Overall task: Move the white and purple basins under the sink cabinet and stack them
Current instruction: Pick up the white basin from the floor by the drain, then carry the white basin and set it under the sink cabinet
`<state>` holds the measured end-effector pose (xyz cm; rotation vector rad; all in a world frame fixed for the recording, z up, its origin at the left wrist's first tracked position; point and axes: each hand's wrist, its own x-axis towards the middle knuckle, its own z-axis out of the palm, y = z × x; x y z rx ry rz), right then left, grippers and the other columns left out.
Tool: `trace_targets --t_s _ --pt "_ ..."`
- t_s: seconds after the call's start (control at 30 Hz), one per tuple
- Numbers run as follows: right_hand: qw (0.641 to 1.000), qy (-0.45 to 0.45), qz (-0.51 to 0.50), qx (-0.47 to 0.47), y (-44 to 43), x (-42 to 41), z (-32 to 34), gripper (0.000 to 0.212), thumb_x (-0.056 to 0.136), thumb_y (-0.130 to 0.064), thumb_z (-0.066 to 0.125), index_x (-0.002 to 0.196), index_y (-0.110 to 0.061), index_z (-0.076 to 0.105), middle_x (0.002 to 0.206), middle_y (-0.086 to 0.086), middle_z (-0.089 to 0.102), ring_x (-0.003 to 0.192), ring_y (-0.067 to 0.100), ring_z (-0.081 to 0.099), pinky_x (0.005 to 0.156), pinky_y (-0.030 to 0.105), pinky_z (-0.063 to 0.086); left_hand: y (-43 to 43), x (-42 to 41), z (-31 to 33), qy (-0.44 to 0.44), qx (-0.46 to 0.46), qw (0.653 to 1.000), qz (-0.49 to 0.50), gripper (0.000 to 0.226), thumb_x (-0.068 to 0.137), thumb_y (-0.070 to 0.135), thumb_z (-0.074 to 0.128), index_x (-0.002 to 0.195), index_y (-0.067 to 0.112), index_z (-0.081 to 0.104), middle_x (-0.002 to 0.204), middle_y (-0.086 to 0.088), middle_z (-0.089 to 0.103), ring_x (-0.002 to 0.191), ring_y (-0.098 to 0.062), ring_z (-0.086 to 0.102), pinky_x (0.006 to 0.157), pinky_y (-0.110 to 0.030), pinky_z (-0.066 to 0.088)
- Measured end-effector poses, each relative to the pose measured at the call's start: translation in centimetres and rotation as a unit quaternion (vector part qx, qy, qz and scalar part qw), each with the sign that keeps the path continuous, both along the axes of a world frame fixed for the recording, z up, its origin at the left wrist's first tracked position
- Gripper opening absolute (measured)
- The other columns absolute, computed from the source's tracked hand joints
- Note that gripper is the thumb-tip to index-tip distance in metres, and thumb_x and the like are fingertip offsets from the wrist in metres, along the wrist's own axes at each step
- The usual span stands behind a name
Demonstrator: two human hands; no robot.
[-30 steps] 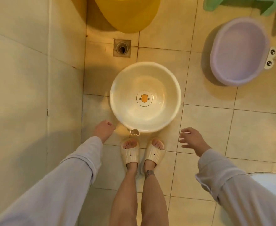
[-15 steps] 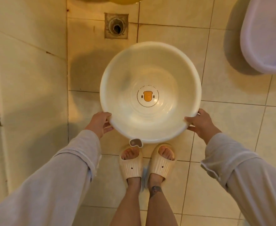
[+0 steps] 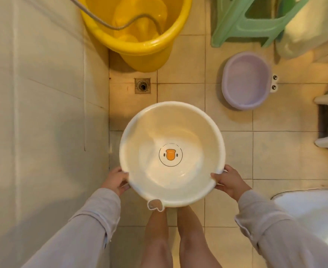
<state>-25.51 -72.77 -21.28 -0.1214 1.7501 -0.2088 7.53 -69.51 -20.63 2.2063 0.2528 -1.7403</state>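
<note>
A round white basin [image 3: 194,128] with an orange duck emblem inside hangs in the air above the tiled floor, level and mouth up. My left hand [image 3: 115,179] grips its rim on the left and my right hand [image 3: 229,181] grips the rim on the right. The basin hides my feet. An oval purple basin [image 3: 246,80] with two small eye knobs on its handle rests on the floor at the upper right, apart from the white one.
A yellow bucket [image 3: 140,45] with a metal hose in it stands at the top. A green plastic stool [image 3: 252,22] is at the top right. A floor drain [image 3: 142,86] lies ahead, a tiled wall [image 3: 43,113] on the left, white fixtures [image 3: 314,213] on the right.
Both hands reached the white basin, took hold of its rim and lifted it off the floor. The view has risen, so the bucket and stool now show.
</note>
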Motion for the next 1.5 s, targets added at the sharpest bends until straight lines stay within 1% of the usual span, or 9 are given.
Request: trace_targets --t_s 0.33,0.53,0.6,0.7,0.8,0.93,1.2,1.33,1.5 --pt "0.997 -0.009 -0.018 -0.072 4.7 -2.8 18.9 0.033 0.084 0.009 0.057 0.114 -0.005 0.051 0.111 0.015 0.059 0.097 0.033 0.059 0.06 0.033 0.052 3.6 -3.1 18.1 -0.001 -0.062 0.998 -0.02 0.056 0.088 -0.006 0.048 0.142 0.007 0.037 0.134 -0.018 0.054 0.107 -0.032 0.055 0.093 -0.045 0.046" --pt "0.991 -0.024 -0.048 -0.12 6.8 -6.2 22.3 0.039 0.083 0.007 0.059 0.12 -0.005 0.054 0.102 0.012 0.066 0.093 0.032 0.062 0.071 0.036 0.056 3.5 -4.6 21.9 0.009 -0.137 0.985 -0.109 0.042 0.088 -0.007 0.045 0.13 -0.004 0.046 0.086 -0.012 0.058 0.072 -0.022 0.057 0.056 -0.033 0.057" --pt "0.988 -0.025 -0.08 -0.133 7.8 -6.9 22.7 0.043 0.082 0.007 0.06 0.122 -0.006 0.054 0.103 0.013 0.065 0.095 0.032 0.061 0.072 0.037 0.055 2.5 -5.4 22.5 0.011 -0.154 0.98 -0.125 0.043 0.09 -0.006 0.045 0.133 -0.004 0.043 0.091 -0.016 0.059 0.072 -0.023 0.056 0.069 -0.038 0.056" --pt "0.979 -0.033 -0.14 -0.144 9.7 -7.4 23.1 0.044 0.081 0.009 0.06 0.122 -0.004 0.054 0.102 0.015 0.065 0.094 0.033 0.061 0.076 0.041 0.055 0.7 -6.5 23.0 0.012 -0.175 0.973 -0.149 0.047 0.091 -0.003 0.045 0.137 0.005 0.043 0.119 -0.019 0.059 0.098 -0.026 0.057 0.09 -0.043 0.047" --pt "0.966 -0.043 -0.203 -0.152 11.9 -7.6 23.6 0.045 0.08 0.008 0.062 0.121 -0.007 0.053 0.101 0.015 0.066 0.093 0.033 0.063 0.084 0.045 0.053 -1.4 -7.6 23.3 0.013 -0.191 0.962 -0.192 0.046 0.091 0.002 0.046 0.136 0.01 0.046 0.107 -0.01 0.061 0.096 -0.025 0.058 0.086 -0.042 0.049" --pt "0.94 -0.033 -0.297 -0.162 15.2 -7.3 24.0 0.046 0.079 0.009 0.063 0.119 -0.011 0.051 0.098 0.013 0.067 0.087 0.029 0.065 0.077 0.042 0.054 -3.5 -9.3 23.6 0.026 -0.195 0.941 -0.276 0.043 0.09 0.006 0.05 0.133 0.011 0.048 0.09 -0.001 0.064 0.08 -0.016 0.061 0.078 -0.037 0.051" --pt "0.841 -0.006 -0.521 -0.146 24.8 -2.5 23.9 0.049 0.079 0.01 0.062 0.125 -0.002 0.05 0.097 0.014 0.066 0.086 0.028 0.063 0.072 0.039 0.054 -6.0 -14.7 23.6 0.077 -0.187 0.855 -0.477 0.037 0.086 0.007 0.055 0.123 0.016 0.054 0.091 -0.001 0.064 0.084 -0.022 0.061 0.072 -0.034 0.054" --pt "0.758 -0.005 -0.64 -0.13 29.5 2.0 24.4 0.043 0.081 0.012 0.058 0.12 -0.004 0.051 0.091 0.013 0.065 0.076 0.025 0.062 0.05 0.029 0.058 -5.4 -18.8 23.6 0.098 -0.174 0.787 -0.584 0.037 0.087 0.006 0.054 0.123 0.012 0.052 0.089 -0.005 0.06 0.084 -0.025 0.057 0.077 -0.038 0.05" --pt "0.633 0.012 -0.765 -0.116 36.2 8.3 24.5 0.037 0.083 0.011 0.057 0.115 -0.005 0.052 0.088 0.012 0.066 0.075 0.025 0.062 0.046 0.028 0.057 -0.9 -25.3 23.8 0.146 -0.147 0.672 -0.711 0.034 0.087 0.002 0.052 0.118 0.014 0.054 0.088 -0.009 0.057 0.084 -0.027 0.054 0.069 -0.034 0.05"
